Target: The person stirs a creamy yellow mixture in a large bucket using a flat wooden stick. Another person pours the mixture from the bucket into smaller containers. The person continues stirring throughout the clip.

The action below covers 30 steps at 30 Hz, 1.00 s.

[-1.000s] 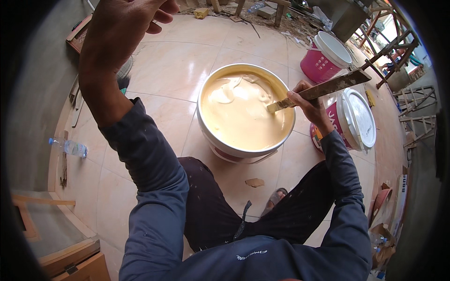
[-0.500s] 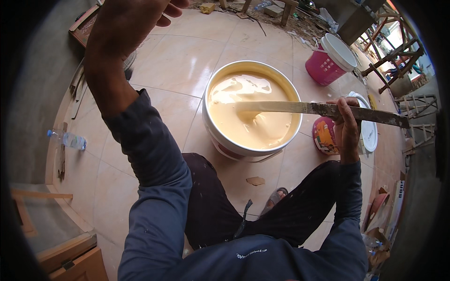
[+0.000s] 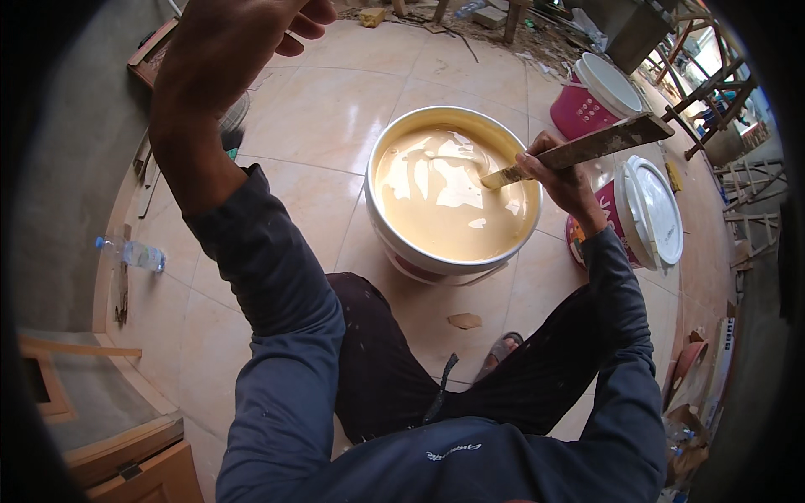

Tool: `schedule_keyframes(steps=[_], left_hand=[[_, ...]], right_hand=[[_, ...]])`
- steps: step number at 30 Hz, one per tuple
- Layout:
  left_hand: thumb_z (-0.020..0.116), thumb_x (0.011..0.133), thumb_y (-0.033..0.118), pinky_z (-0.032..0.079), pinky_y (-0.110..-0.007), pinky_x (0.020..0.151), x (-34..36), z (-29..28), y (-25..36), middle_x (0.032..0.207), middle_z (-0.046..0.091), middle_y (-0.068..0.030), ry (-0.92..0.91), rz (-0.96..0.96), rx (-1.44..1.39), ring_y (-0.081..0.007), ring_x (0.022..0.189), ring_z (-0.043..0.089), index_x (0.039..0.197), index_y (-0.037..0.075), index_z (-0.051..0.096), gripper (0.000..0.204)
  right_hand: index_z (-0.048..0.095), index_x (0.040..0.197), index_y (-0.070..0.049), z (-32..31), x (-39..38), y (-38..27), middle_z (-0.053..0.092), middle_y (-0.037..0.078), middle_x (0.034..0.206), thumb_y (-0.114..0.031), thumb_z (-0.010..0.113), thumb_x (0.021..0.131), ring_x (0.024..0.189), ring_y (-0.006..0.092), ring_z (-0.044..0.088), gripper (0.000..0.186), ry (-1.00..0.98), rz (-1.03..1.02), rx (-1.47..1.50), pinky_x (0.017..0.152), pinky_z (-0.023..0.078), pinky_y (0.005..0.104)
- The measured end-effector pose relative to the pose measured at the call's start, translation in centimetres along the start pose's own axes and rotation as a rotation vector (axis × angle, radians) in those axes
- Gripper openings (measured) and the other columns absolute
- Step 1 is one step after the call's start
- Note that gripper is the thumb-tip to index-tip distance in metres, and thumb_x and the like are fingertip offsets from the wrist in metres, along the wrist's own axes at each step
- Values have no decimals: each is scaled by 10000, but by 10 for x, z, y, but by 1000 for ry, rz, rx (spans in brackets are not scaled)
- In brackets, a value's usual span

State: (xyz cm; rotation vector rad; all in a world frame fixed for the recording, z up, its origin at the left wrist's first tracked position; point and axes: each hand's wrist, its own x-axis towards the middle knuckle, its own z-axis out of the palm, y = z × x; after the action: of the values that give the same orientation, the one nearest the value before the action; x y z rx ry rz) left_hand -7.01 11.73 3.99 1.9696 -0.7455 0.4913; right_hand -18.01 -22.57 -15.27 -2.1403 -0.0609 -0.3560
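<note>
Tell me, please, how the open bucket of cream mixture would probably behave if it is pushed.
The open bucket would probably feel heavy, because cream mixture stands high inside it. The mixture may slosh slowly rather than splash, since its glossy surface holds soft ridges. On the smooth-looking tiles, the bucket might slide.

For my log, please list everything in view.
Open bucket: 1, white, centre
Liquid: 1 fill, cream, inside it
Stick: 1, brown, dipped in liquid
Other buckets: 2, pink and white, right
Bottle: 1, clear, blue cap, left
Scrap: 1, tan, lower centre
Wooden stands: several, brown, upper right
Clutter: uncountable, mixed, top
Wooden panel: 1, brown, lower left
Floor: 1, beige tile, all round
Left hand: 1, upper left
Right hand: 1, gripping the stick
Sleeves: 2, blue, either side
Legs: 2, dark trousers, lower centre
Foot: 1, grey sandal, lower centre
</note>
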Motion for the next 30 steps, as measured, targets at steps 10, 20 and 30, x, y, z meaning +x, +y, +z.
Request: schedule_keyframes(steps=[10, 20, 30], left_hand=[[588, 1039, 304, 560, -282, 625, 4, 1, -17, 757, 707, -89, -57, 40, 56, -159, 674, 675, 881, 47, 706, 324], [568, 1049, 312, 565, -281, 643, 2, 3, -8, 781, 715, -96, -38, -47, 98, -167, 695, 682, 896, 50, 699, 330], [570, 1045, 291, 562, -284, 646, -3, 4, 0, 788, 717, -105, -41, 15, 73, -180, 696, 681, 932, 35, 708, 311]], right_hand=[[602, 908, -46, -3, -75, -8, 653, 46, 808, -186, 713, 940, 774, 135, 666, 181, 254, 244, 352, 727, 542, 290], [608, 995, -65, -46, -64, -46, 699, 124, 969, -183, 674, 977, 964, 195, 696, 136, 434, 32, 483, 923, 546, 353], [631, 879, -49, -12, -3, -8, 594, -18, 793, -157, 717, 962, 752, 50, 557, 161, 111, -73, -30, 655, 445, 230]])
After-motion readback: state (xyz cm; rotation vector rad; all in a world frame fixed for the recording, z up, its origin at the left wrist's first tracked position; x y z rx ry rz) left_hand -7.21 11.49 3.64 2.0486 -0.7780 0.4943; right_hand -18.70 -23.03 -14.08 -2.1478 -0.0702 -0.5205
